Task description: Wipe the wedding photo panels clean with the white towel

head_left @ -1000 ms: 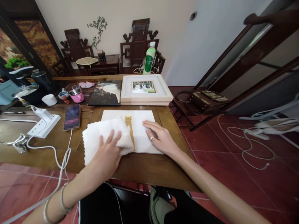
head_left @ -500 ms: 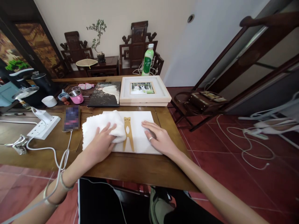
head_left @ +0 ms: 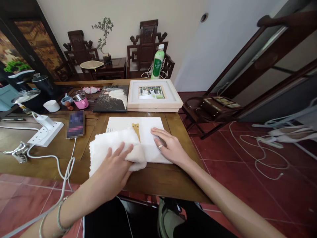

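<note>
White board (head_left: pixel 146 132) near front edge of tabletop (head_left: pixel 160 183), toward right corner; white towelling cloth (head_left: pixel 105 142) over lower left of it, half hiding gold motif (head_left: pixel 136 128). On cloth, left hand (head_left: pixel 116 169): fingers slightly apart, thumb hidden; cannot tell whether grip clamped on cloth or only pressing. At board's right side, right hand (head_left: pixel 170 146): laid flat, thumb and fingers apart. Seemingly mid-wipe, board braced. Needed for next stroke, presumably: cloth flat, light pressure across motif.
</note>
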Available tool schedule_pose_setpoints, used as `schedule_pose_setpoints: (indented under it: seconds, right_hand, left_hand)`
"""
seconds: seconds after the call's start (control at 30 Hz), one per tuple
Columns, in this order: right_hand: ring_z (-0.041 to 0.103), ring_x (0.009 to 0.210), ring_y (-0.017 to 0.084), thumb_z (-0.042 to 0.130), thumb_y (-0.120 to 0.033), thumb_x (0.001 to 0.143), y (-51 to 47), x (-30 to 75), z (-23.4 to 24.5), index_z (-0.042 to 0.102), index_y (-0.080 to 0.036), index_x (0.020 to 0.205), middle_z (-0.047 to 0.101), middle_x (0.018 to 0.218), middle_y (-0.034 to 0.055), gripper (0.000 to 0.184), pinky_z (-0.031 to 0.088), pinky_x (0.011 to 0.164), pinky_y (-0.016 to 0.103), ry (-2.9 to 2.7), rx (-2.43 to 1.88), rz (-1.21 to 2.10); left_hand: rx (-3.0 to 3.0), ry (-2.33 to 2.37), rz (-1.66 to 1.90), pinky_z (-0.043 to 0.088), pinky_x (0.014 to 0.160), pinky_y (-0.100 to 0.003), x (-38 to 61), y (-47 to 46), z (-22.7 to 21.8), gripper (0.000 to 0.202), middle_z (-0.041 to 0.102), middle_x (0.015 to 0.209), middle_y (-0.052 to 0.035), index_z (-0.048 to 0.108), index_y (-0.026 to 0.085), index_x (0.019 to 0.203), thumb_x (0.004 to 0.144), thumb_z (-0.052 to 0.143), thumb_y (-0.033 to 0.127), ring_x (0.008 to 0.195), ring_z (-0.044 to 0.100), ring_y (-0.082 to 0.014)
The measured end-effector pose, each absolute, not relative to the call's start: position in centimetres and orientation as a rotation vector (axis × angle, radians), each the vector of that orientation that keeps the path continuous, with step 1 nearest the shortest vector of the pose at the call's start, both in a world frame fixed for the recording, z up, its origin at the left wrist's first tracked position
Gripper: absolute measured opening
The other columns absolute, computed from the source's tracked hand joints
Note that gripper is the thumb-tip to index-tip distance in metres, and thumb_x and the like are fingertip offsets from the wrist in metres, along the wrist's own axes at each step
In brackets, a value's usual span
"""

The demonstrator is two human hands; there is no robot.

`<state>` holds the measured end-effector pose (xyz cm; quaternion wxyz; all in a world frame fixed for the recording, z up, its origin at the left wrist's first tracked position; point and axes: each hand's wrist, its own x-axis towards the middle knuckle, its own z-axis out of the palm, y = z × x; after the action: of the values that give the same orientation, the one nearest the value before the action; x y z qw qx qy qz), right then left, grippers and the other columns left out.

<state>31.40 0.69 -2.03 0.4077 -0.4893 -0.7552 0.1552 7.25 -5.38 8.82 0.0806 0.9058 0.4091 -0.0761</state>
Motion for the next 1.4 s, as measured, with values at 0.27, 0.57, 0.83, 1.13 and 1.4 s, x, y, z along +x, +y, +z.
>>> schedule_pose_setpoints:
  seconds: [0.27, 0.57, 0.83, 1.13, 1.4]
  right_hand:
    - [0.057, 0.122, 0.026, 0.047, -0.026, 0.09, 0.7, 31.5, -2.1, 0.066, -0.018, 0.115, 0.066, 0.124, 0.0129, 0.033, 0.042, 0.108, 0.049, -1.916, -1.229, 0.392]
    - [0.057, 0.122, 0.026, 0.047, -0.025, 0.09, 0.9, 31.6, -2.1, 0.065, -0.016, 0.115, 0.066, 0.123, 0.0144, 0.032, 0.043, 0.107, 0.049, -1.935, -1.213, 0.386]
    - [0.057, 0.122, 0.027, 0.048, -0.026, 0.09, 0.8, 31.7, -2.3, 0.065, -0.02, 0.116, 0.066, 0.124, 0.0126, 0.032, 0.041, 0.108, 0.051, -1.921, -1.221, 0.396]
    - [0.057, 0.122, 0.026, 0.047, -0.024, 0.09, 0.8, 31.6, -2.1, 0.065, -0.016, 0.116, 0.065, 0.123, 0.0151, 0.032, 0.043, 0.107, 0.048, -1.943, -1.217, 0.376]
    - [0.057, 0.123, 0.026, 0.047, -0.026, 0.09, 0.8, 31.6, -2.2, 0.065, -0.018, 0.115, 0.066, 0.123, 0.0135, 0.032, 0.042, 0.107, 0.049, -1.93, -1.217, 0.387]
  left_hand:
    - [2.775, 1.101, -0.186, 0.037, 0.108, -0.055, 8.7, -6.7, 8.3, 0.027, 0.033, 0.153, -0.008, 0.067, 0.019, 0.111, 0.09, 0.05, 0.016, 0.141, 0.028, -0.035]
    - [2.73, 1.346, -0.167, 0.038, 0.104, -0.061, 10.3, -0.5, 7.0, 0.034, 0.035, 0.152, -0.0081, 0.06, 0.02, 0.125, 0.094, 0.045, 0.016, 0.141, 0.029, -0.0353]
    - [2.81, 1.404, -0.163, 0.041, 0.1, -0.063, 11.9, 0.6, 6.8, 0.03, 0.035, 0.151, -0.0137, 0.063, 0.014, 0.119, 0.095, 0.045, 0.019, 0.139, 0.03, -0.039]
    - [2.835, 1.389, -0.183, 0.043, 0.098, -0.061, 12.1, 0.0, 7.1, 0.031, 0.037, 0.15, -0.0133, 0.066, 0.015, 0.116, 0.092, 0.046, 0.013, 0.137, 0.033, -0.0387]
    - [2.868, 1.446, -0.14, 0.044, 0.099, -0.059, 12.0, 1.2, 6.1, 0.032, 0.037, 0.151, -0.0118, 0.063, 0.014, 0.12, 0.094, 0.044, 0.015, 0.138, 0.033, -0.0357]
